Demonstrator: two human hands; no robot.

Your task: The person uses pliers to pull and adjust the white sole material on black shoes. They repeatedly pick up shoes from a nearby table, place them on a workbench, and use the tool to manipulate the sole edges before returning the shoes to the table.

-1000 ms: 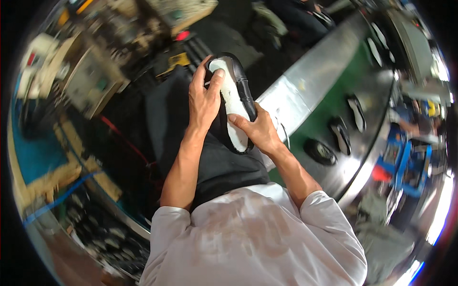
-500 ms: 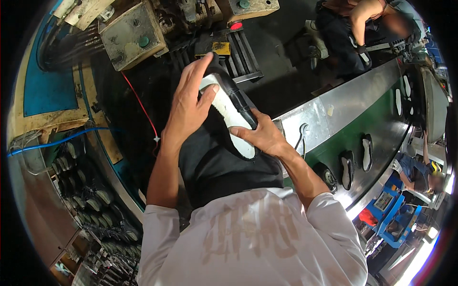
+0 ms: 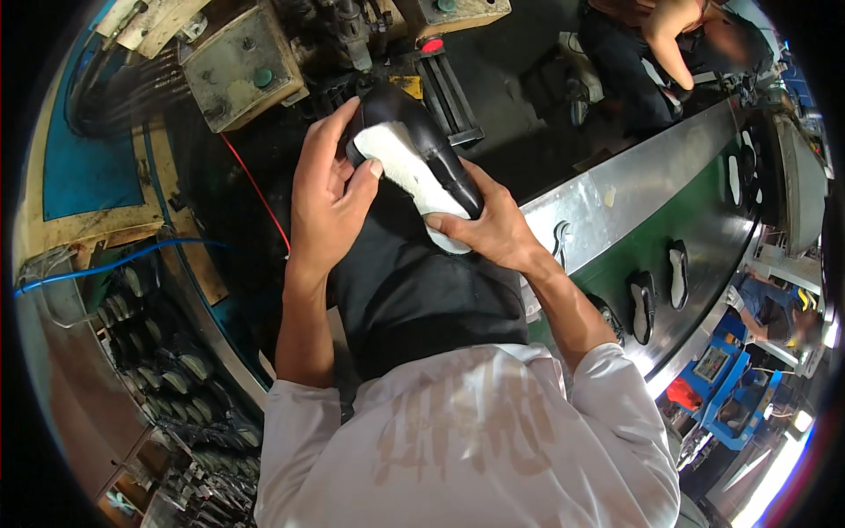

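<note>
A black shoe (image 3: 426, 129) with a white underside is held over my lap, toe end pointing away from me. My right hand (image 3: 497, 224) grips it near the end closest to me, thumb pressed on the white underside and fingers around the black side. At the toe end, my left hand (image 3: 330, 202) has its thumb on the edge of the white underside. Its index finger reaches up along the far left side, and the other fingers are partly hidden behind the shoe.
To my right runs a metal-edged conveyor (image 3: 616, 194) with a green belt carrying several shoes (image 3: 642, 308). Ahead stands a machine with a control box (image 3: 242, 70) and green button. At left, a rack (image 3: 176, 378) holds many dark shoe-shaped pieces. A co-worker (image 3: 660, 53) sits far right.
The shoe has tilted, showing more of its black upper at the toe. Both hands turned with it, the left shifting slightly left. The co-worker's arm moved a little.
</note>
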